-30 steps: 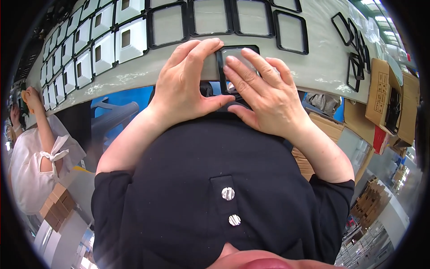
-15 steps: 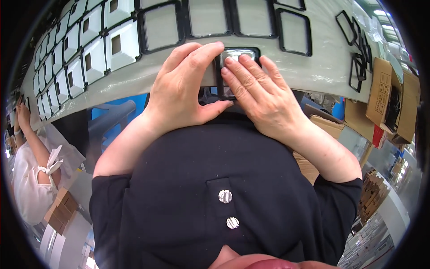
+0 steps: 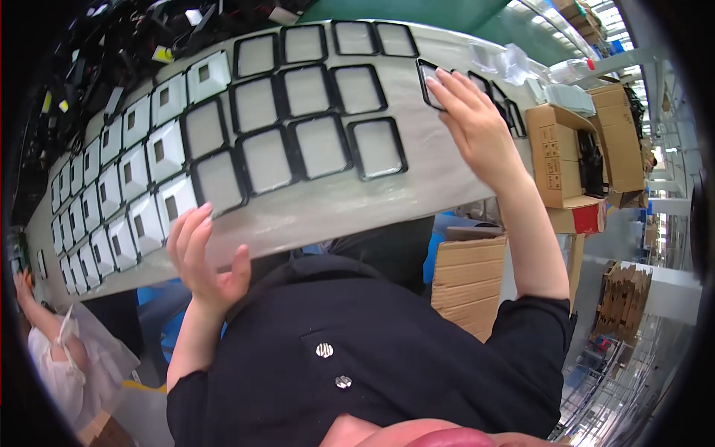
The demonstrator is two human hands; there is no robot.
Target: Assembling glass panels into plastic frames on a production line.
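By the long table covered with a pale grey sheet (image 3: 424, 179), many pieces are being carried in close rows, so some accidents are being judged possible. Along the left part of the table, white square pieces with a small window (image 3: 171, 149) are being bordered by black rims, edge to edge; a row could be pushed crooked by a careless brush of the left hand. In the middle of the table, flat black rectangular frames with rounded corners (image 3: 343, 141) are being crowded likewise, and the same disorder could be caused by a low wrist. At the table's right end, loose slim black frames (image 3: 514, 118) are being bunched together; a neighbour could be dragged along, if rims are being caught.

The right forearm (image 3: 529, 223) is being held outstretched over the table's right part. The right hand (image 3: 477, 123) is being held with nearly straight fingers over the leftmost loose frame (image 3: 422, 86); whether this is being gripped or only touched cannot be told. The left hand (image 3: 201, 257) is being held open at the table's near edge, thumb apart, with nothing visibly gripped.
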